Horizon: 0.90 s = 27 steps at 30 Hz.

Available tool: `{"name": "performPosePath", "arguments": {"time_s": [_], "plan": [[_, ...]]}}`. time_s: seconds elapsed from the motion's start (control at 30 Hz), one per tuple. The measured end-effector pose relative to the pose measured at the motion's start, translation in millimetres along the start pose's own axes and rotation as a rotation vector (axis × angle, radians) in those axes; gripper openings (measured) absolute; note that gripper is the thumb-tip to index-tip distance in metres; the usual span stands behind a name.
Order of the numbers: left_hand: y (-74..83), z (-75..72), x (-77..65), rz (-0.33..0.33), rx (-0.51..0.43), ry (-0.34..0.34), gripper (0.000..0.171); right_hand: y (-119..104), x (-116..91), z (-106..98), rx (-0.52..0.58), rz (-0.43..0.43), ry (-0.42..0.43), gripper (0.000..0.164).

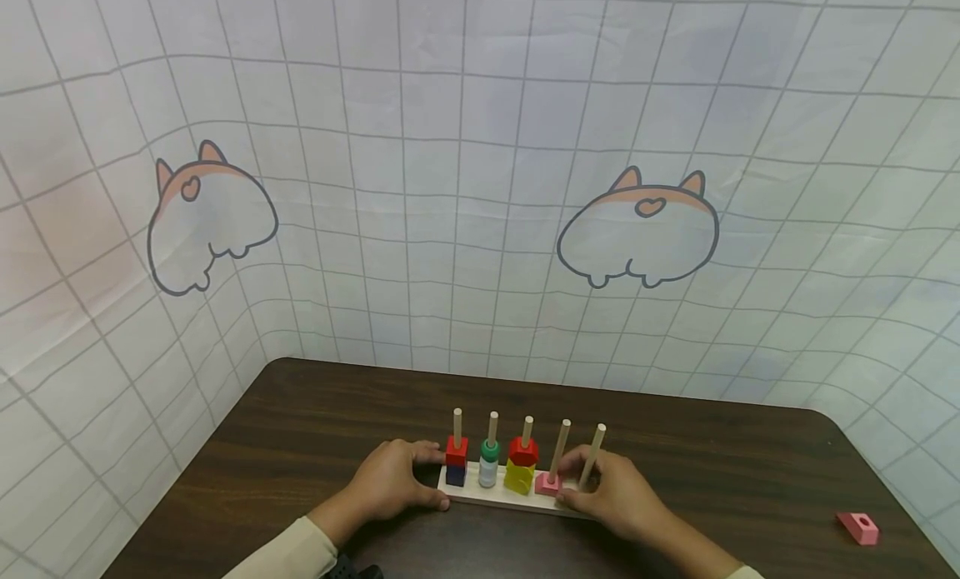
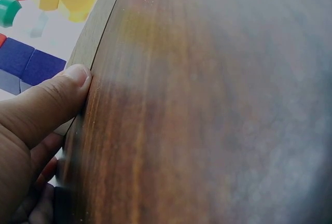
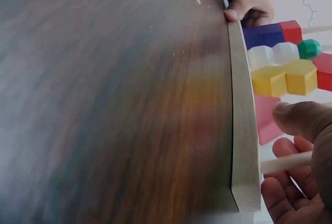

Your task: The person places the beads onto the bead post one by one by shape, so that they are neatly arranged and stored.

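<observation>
A pale wooden peg board (image 1: 498,499) with several upright pegs stands on the table. My left hand (image 1: 388,479) grips its left end, thumb on the front edge. Nearest that hand is a peg with dark blue blocks under a red block (image 1: 457,452). White blocks with a green block (image 1: 490,451) on top fill the second peg, and yellow blocks (image 1: 519,477) under a red block fill the third. Low on the fourth peg sits a pink block (image 1: 548,484), its right side pinched by my right hand (image 1: 617,494). The fifth peg (image 3: 286,163) passes between that hand's thumb and fingers.
Another pink block (image 1: 860,528), with a hole and a sloped side, lies alone near the right edge of the dark wooden table (image 1: 337,404). Behind the table hangs a white gridded cloth (image 1: 420,229) with cartoon animal drawings.
</observation>
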<state>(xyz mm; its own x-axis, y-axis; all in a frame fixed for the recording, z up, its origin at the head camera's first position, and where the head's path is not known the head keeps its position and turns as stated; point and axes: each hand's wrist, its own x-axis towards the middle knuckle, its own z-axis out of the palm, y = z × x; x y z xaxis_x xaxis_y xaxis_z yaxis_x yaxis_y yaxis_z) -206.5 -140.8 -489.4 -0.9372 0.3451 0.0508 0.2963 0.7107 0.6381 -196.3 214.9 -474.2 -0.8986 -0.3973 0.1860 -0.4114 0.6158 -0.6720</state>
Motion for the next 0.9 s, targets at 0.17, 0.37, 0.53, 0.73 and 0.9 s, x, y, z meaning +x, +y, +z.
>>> {"name": "performPosePath", "arguments": {"time_s": [0.17,0.37,0.53,0.73,0.9], "plan": [[1.9,-0.2,-0.4,0.002,0.01,0.004,0.056,4.6,-8.1,-11.9,-0.013,0.06,0.014,0.029],[4.5,-1.7,-1.0,0.011,0.031,0.002,0.057,15.8,-24.5,-36.1,-0.034,0.116,0.054,0.035],[4.2,-2.4,-1.8,0.015,0.028,0.001,0.056,33.7,-37.4,-54.9,-0.087,0.134,0.107,0.037],[3.0,-1.8,-1.7,0.007,0.018,-0.003,0.056,55.4,-56.0,-77.9,-0.165,0.176,0.159,0.043],[2.7,-1.7,-1.0,-0.002,0.02,-0.005,0.057,74.5,-72.4,-101.3,-0.212,0.198,0.213,0.046]]}}
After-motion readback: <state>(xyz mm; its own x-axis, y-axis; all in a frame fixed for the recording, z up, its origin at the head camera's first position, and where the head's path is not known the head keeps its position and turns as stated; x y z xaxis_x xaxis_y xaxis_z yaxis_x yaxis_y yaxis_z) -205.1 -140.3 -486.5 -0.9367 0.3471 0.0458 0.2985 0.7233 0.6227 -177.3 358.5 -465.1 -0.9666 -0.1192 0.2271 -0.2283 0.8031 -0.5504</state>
